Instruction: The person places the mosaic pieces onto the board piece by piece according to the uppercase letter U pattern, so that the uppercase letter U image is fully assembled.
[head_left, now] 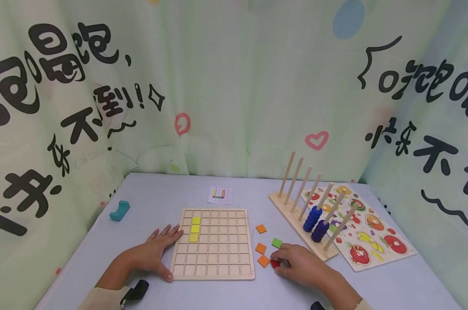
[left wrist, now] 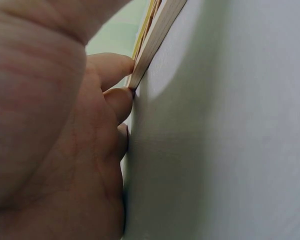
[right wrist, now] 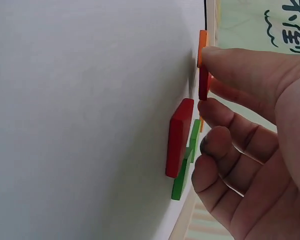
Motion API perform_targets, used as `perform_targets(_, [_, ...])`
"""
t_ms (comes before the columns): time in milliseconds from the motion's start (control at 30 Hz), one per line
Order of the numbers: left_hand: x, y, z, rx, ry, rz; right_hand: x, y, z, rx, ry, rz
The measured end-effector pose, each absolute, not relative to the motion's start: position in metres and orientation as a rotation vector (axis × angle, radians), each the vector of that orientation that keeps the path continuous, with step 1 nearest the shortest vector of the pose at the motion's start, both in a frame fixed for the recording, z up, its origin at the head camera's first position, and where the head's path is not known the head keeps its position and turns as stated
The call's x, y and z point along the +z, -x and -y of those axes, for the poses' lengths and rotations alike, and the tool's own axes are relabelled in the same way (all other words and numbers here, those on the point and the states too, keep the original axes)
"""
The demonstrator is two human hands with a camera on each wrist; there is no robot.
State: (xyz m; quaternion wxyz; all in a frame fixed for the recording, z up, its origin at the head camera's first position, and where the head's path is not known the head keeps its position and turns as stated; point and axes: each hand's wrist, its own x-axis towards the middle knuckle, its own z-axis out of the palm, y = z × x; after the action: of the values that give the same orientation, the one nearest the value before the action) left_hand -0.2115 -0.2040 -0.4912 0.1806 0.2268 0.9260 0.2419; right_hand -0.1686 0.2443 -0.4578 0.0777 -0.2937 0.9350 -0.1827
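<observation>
A wooden grid board (head_left: 222, 275) lies flat in the middle of the table, with three yellow square tiles (head_left: 195, 228) in one of its left columns. My left hand (head_left: 156, 252) rests at the board's left edge, fingers spread and thumb at the near corner. In the left wrist view, fingertips touch the board's side (left wrist: 152, 47). To the right of the board, my right hand (head_left: 297, 263) pinches a red tile (right wrist: 204, 84) between thumb and forefinger, low over the table. Close by lie another red tile (right wrist: 179, 142), green tiles (right wrist: 181, 177) and several orange tiles (head_left: 260, 248).
A small pattern card (head_left: 219, 195) lies behind the board. At the right stand a wooden peg rack (head_left: 282, 202) with blue rings (head_left: 312, 219) and, beside it, a fruit puzzle board (head_left: 373, 243). A teal curved block (head_left: 120, 211) sits far left. Curtains (head_left: 234, 86) surround the table.
</observation>
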Motion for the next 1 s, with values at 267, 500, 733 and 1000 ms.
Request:
perform_targets(267, [-0.486, 0.217, 0.203, 0.683, -0.655, -2.623, -0.453, 0.175, -0.238, -0.476, 0.905, -2.926])
perform_targets(500, [-0.489, 0.213, 0.203, 0.709, -0.668, -2.610, -0.457, 0.181, -0.225, -0.449, 1.001, -2.881])
perform_targets(733, [-0.494, 0.213, 0.205, 0.696, -0.653, -2.611, -0.458, 0.186, -0.211, -0.396, 1.062, -2.872])
perform_targets(1000, [-0.488, 0.211, 0.204, 0.695, -0.671, -2.609, -0.455, 0.190, -0.194, -0.388, 1.186, -2.858])
